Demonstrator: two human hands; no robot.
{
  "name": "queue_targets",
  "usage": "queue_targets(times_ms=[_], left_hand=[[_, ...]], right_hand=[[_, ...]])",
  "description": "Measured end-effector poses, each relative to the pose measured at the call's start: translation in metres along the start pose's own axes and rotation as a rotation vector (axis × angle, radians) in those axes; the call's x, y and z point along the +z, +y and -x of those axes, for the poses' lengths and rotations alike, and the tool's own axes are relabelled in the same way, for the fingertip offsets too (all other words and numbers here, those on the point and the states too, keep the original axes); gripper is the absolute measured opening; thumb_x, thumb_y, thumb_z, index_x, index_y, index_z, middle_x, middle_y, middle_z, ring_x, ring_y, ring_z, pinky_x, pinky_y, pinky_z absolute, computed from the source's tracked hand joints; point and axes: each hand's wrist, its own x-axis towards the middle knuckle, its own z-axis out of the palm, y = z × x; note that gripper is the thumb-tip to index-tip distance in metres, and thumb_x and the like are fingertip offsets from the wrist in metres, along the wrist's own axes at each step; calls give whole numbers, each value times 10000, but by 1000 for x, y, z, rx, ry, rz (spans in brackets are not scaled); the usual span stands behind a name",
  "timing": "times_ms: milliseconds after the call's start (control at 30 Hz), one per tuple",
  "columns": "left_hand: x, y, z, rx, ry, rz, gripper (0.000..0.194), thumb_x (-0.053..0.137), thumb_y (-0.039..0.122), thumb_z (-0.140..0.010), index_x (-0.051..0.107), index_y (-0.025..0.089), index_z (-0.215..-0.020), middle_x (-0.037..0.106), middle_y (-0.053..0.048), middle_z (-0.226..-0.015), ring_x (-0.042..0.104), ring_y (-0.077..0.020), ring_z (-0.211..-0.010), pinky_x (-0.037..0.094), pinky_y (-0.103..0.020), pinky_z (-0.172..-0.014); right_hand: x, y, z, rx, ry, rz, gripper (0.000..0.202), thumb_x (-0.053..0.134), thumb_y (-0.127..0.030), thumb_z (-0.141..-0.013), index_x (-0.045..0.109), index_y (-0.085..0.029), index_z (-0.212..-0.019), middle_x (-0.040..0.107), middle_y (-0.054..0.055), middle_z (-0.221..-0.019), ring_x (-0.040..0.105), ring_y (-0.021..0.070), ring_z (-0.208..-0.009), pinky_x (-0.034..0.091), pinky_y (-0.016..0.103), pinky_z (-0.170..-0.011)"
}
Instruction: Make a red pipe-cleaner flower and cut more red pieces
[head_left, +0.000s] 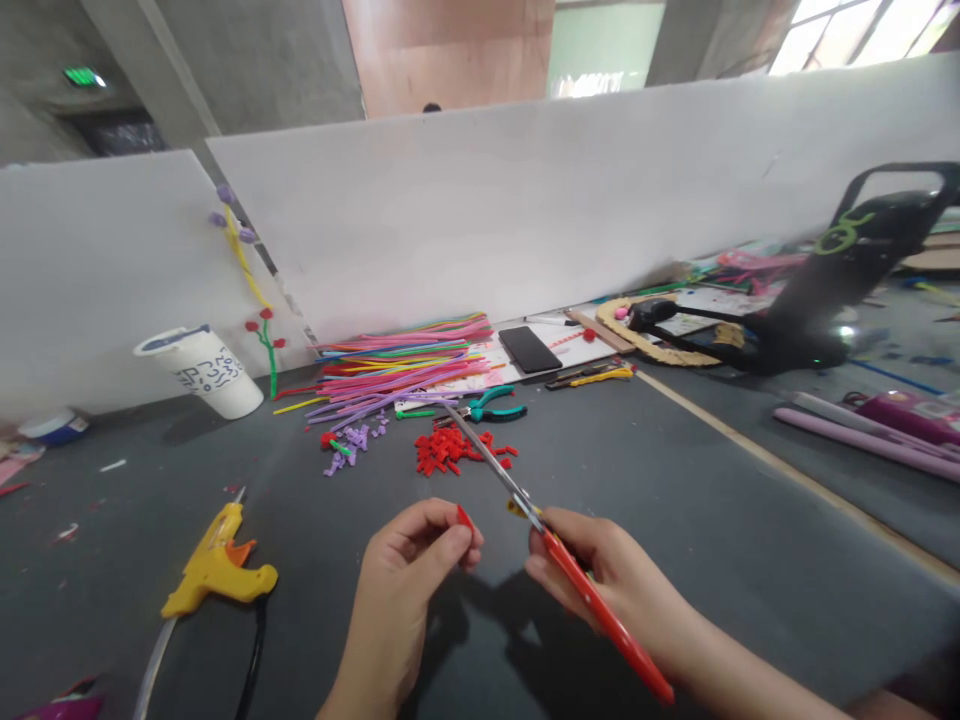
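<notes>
Between the thumb and fingers of my left hand (412,575) is a small red piece (464,517). My right hand (600,575) grips scissors with red handles (600,605), their long metal blades pointing up and left past the red piece without touching it. A small yellowish bit (516,508) shows beside the scissors near my right fingertips; what it belongs to is unclear. Beyond my hands lies a pile of red cut pieces (448,448), with a smaller scatter of purple pieces (355,444) to its left.
A yellow glue gun (217,568) with a cord lies at left. Behind are a white cup (217,378), colourful stems (397,362), teal-handled pliers (498,405), a phone (530,349) and a yellow cutter (602,375). A black device (832,285) stands at right.
</notes>
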Motion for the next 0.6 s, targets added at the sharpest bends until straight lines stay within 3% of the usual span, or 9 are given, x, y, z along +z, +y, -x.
queue_targets(times_ms=[200, 600], left_hand=[[7, -2, 4, -121, -160, -107, 101, 705, 216, -621, 645, 141, -590, 615, 0, -543, 521, -97, -518, 409, -203, -541], [9, -11, 5, -120, -172, -214, 106, 695, 212, -569, 620, 142, -541, 572, 0, -500, 494, -110, -486, 379, -221, -502]], right_hand=[[-2, -22, -18, 90, -73, -344, 121, 532, -304, -695, 500, -189, -721, 422, -103, -418, 364, 53, -313, 342, 173, -361], [2, -9, -20, 120, -137, -314, 37, 529, -204, -688, 501, -180, -693, 461, -105, -454, 360, 26, -298, 335, 142, -329]])
